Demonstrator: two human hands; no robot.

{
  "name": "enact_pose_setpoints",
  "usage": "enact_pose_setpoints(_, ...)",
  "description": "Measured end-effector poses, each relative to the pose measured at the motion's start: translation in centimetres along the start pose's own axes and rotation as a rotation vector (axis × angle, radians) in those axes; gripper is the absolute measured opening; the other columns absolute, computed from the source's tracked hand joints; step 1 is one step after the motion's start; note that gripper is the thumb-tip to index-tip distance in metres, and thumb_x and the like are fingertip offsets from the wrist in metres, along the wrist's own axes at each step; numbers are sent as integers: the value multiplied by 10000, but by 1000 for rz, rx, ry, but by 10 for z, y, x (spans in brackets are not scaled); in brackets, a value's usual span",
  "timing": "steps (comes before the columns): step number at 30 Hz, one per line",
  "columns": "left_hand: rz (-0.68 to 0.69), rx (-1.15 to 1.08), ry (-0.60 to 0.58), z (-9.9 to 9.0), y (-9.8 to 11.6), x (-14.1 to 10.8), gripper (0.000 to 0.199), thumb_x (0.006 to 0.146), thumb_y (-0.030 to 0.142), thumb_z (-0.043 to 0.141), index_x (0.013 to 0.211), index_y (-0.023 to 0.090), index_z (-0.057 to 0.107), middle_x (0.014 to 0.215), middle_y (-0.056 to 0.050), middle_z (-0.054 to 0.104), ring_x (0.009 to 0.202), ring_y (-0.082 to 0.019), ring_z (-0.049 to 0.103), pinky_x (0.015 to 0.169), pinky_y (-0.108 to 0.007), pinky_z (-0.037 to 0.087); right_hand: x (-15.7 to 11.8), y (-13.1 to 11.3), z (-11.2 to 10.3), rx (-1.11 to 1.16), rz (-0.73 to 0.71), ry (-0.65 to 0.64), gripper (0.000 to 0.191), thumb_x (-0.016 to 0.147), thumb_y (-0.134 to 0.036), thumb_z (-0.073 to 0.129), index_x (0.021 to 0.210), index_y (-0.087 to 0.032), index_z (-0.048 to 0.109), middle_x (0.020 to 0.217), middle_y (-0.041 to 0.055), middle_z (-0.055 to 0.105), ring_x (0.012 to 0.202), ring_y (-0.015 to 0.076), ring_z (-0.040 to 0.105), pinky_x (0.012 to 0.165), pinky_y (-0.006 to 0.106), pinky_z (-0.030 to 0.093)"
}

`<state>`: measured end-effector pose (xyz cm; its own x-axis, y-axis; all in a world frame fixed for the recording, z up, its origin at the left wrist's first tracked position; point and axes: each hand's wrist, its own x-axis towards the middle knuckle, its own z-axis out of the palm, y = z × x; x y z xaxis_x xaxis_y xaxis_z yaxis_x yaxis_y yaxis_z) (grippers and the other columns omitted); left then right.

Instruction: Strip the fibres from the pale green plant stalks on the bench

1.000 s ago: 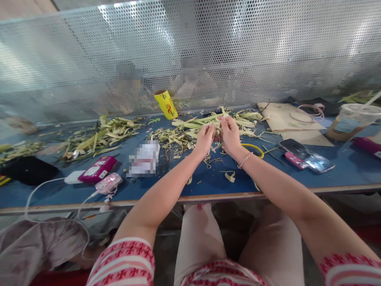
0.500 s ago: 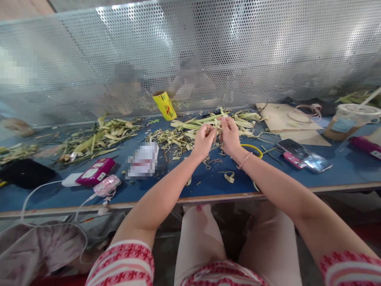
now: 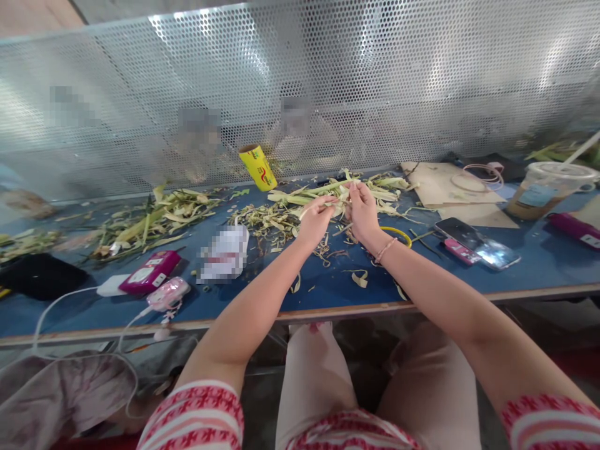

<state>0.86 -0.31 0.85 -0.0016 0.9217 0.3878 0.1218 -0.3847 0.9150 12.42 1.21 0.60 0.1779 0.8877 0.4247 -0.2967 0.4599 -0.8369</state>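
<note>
Pale green plant strips (image 3: 300, 196) lie in a loose pile on the blue table, just beyond my hands. My left hand (image 3: 317, 219) is closed with fingers pinched on a thin pale strip. Beside it, my right hand (image 3: 363, 209) pinches a pale piece of plant between thumb and fingers. The two hands are close together above the pile's near edge. Small dry scraps (image 3: 267, 220) are scattered to the left of my left hand. A yellow ring (image 3: 402, 235) lies by my right wrist, partly hidden behind it.
A yellow tube (image 3: 259, 167) leans near the perforated metal screen (image 3: 398, 81). Left are another plant pile (image 3: 154, 219), a magenta device (image 3: 150, 272) and a pink case (image 3: 169, 294). Right are a phone (image 3: 478, 242), brown paper (image 3: 450, 187) and a drink cup (image 3: 544, 187).
My left hand has shifted slightly left and down, and its fingers now point more toward the right hand. My right hand is nearly where it was.
</note>
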Motion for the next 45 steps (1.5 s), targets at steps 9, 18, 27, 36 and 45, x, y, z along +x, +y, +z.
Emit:
enact_pose_setpoints(9,20,57,-31,-1,2,-3,178,729,265,608,881,192,667,517,48,488,514,-109,480,537,-250,384,-1,-1,1,-4,6,-7,343,843,-583,537,893,-245,553,565,-80,292,390,41,205,343,221,174)
enact_pose_setpoints(18,263,261,121,0,5,-3,360,874,497,496,704,194,590,779,-69,602,856,-205,573,855,-382,467,-6,-3,3,-70,-12,-50,359,831,-582,549,887,-228,571,577,-61,323,399,48,228,349,230,178)
enact_pose_setpoints(27,203,227,186,-4,7,-2,413,869,545,489,648,196,489,688,-37,529,735,-174,532,753,-320,433,-11,-5,7,-23,10,-91,351,822,-585,558,868,-237,555,631,-53,344,409,38,210,353,226,168)
enact_pose_setpoints(36,132,-79,241,-1,4,-4,435,857,610,453,710,201,463,639,-10,519,611,-122,527,632,-273,435,-10,-8,7,-5,41,-72,351,830,-593,543,867,-244,545,649,-51,358,419,34,201,363,219,156)
enact_pose_setpoints(45,-61,-394,151,13,2,-3,529,832,697,396,704,190,479,623,-5,523,570,-109,542,578,-267,469,-10,-1,6,-37,7,-77,367,826,-601,540,882,-239,566,633,-51,359,431,52,231,367,222,192)
